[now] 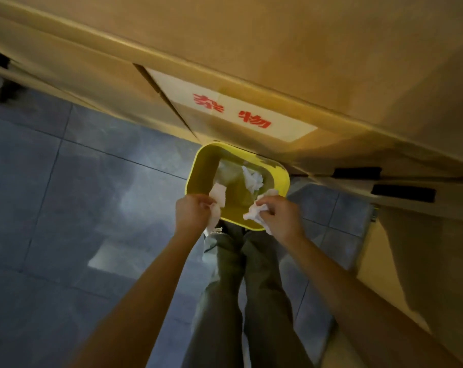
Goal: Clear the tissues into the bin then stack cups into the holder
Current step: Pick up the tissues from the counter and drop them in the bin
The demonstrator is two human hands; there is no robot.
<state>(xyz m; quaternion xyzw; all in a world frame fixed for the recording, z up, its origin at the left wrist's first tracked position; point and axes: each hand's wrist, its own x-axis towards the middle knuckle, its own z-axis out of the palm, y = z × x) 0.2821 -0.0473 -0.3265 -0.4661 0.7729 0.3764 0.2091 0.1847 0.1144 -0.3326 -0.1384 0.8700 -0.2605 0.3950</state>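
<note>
Grey tiled floor [65,181] — yellow bin [198,171] against wooden cabinet [278,49]; both hands clutch tissues.

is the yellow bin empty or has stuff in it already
Not empty: a crumpled tissue already lies inside the yellow bin.

Glossy plastic bin [198,166], crumpled paper tissues [252,179]
</note>
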